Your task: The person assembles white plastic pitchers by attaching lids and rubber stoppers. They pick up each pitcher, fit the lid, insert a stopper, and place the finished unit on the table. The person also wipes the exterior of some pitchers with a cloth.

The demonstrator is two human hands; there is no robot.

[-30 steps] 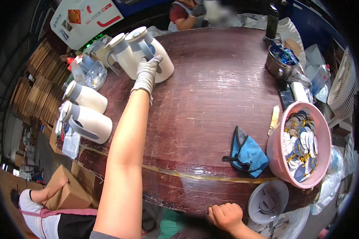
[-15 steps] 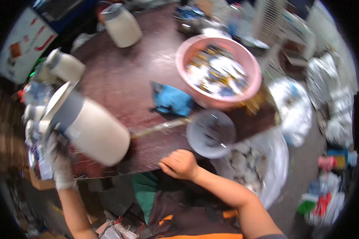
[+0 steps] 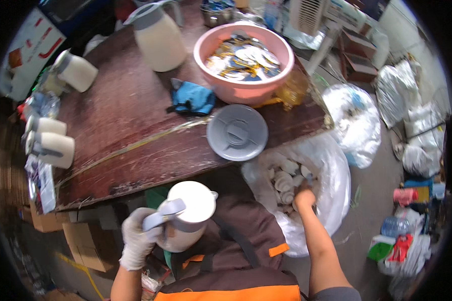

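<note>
My left hand (image 3: 138, 236), in a white glove, is wrapped round the grey handle of a cream-coloured jug (image 3: 182, 236). The jug stands upright close to my lap, below the table's front edge, its round white top facing me. My bare right hand (image 3: 305, 198) reaches down into a clear plastic bag (image 3: 336, 185) of white round plastic parts (image 3: 285, 183). Its fingertips are among the parts, so what they grip is hidden. A round grey lid (image 3: 237, 132) with a raised middle lies at the table's edge.
A pink basin (image 3: 246, 90) full of shiny discs stands on the dark red table (image 3: 120, 120), beside a blue cloth item (image 3: 193, 98). Another jug (image 3: 159, 40) stands at the back, and several more line the left edge. White bags (image 3: 354, 123) sit on the floor at right.
My left hand has brought the jug from above the table's left side down to my lap, now upright. My right hand has moved from the table's edge into the plastic bag.
</note>
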